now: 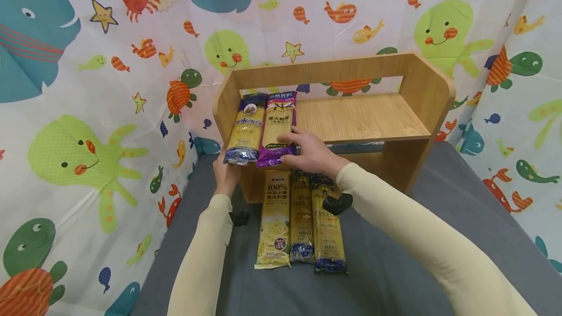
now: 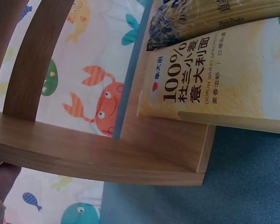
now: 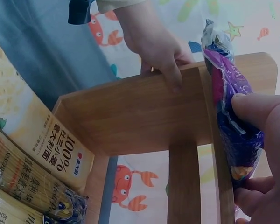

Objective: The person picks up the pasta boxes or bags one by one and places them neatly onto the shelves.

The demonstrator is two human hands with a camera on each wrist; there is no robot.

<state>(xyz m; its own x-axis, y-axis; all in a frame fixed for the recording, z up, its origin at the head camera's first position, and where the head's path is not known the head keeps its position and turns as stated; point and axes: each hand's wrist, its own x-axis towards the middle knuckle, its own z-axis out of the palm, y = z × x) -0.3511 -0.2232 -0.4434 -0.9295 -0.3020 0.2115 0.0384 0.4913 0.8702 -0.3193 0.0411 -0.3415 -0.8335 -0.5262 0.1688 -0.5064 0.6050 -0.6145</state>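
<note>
On the upper board of a wooden shelf, a purple-edged pasta packet lies beside a blue-and-yellow pasta packet. My right hand pinches the purple packet near its front end; the right wrist view shows the thumb on one face of the packet. With thumb and fingers over the edge, my left hand grips the shelf's left side panel, just below the blue-and-yellow packet. Only a bit of that hand appears in the left wrist view.
Below, a cream pasta packet and two yellow pasta packets lean side by side at the shelf's lower left, on a grey-blue cloth. A curtain with sea animals hangs behind and around.
</note>
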